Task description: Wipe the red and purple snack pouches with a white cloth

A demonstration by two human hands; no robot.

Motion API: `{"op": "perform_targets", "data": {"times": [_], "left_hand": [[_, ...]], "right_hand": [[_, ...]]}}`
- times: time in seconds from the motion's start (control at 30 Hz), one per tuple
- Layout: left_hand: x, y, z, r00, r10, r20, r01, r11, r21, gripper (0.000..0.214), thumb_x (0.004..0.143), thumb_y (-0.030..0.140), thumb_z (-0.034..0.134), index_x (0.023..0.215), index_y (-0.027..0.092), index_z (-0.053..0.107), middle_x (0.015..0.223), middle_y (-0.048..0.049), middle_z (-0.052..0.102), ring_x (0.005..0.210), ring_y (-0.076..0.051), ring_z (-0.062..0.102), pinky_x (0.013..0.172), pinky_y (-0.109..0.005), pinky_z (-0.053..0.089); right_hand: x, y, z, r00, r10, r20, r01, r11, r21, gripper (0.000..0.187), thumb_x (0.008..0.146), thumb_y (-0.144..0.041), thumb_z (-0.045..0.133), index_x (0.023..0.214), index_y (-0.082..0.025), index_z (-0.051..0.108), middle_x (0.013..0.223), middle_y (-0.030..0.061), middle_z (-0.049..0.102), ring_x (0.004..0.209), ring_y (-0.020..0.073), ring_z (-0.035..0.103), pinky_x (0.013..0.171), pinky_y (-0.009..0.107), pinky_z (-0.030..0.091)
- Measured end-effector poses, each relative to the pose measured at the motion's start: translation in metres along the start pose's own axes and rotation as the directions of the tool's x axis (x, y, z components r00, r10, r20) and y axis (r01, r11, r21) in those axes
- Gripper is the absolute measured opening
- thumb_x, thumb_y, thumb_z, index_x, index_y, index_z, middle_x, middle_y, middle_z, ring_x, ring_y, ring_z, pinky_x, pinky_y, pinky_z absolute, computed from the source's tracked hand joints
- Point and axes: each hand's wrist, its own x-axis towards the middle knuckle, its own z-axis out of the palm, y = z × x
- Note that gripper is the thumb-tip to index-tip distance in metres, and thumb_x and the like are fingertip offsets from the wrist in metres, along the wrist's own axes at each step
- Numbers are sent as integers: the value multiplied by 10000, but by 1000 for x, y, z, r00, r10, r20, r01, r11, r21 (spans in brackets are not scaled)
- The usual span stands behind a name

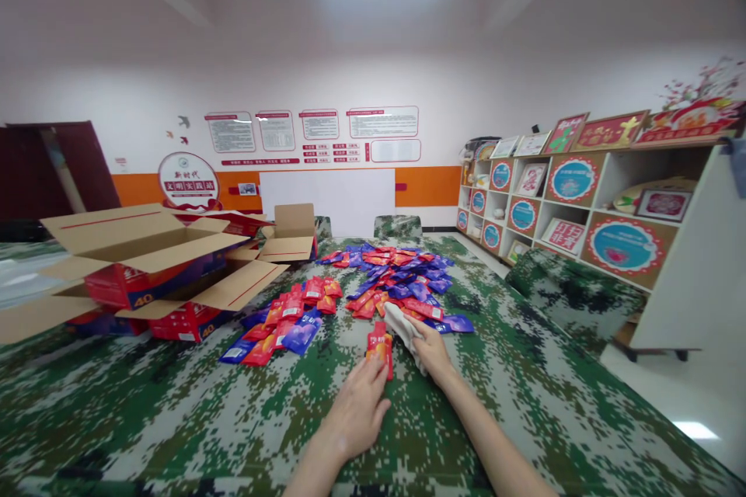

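A red packet (pixel 379 339) with an orange picture lies flat on the camouflage tablecloth (pixel 466 419) before me. My left hand (pixel 360 404) rests on its near end, fingers stretched out and apart. Just to the right, my right hand (pixel 430 345) grips a white cloth (pixel 403 332), which hangs down beside the packet's right edge. Beyond both hands spreads a heap of red and purple packets (pixel 402 276). A smaller pile of red and purple packets (pixel 288 318) lies to the left.
Several opened cardboard boxes (pixel 157 260) stand on the table's left side with flaps sticking out. Another open box (pixel 288 229) is farther back. Chairs with camouflage covers (pixel 574 295) stand at the right and far edges. White shelves (pixel 618 194) line the right wall.
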Motion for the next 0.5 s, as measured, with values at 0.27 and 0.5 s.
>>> {"op": "perform_targets", "data": {"times": [0.27,0.5], "left_hand": [[-11,2,7,995,-55,80,62,994,-93,455,872,285,465,1321,239,408,1330,-64,480,1223,-237,439,1051,-400,356],[-13,-8,15,995,-33,94,41,996,-82,510,884,306,444,1379,243,338,1407,-67,400,1281,-241,379,1079,-417,323]], "right_hand": [[-42,-51,27,864,-257,433,402,870,-285,583,761,-84,417,1322,-237,464,1400,84,428,1270,213,397,1068,394,300],[-24,-43,38,831,-152,536,404,827,-391,446,818,-182,468,1260,-186,528,1373,113,449,1250,240,404,1052,350,292]]}}
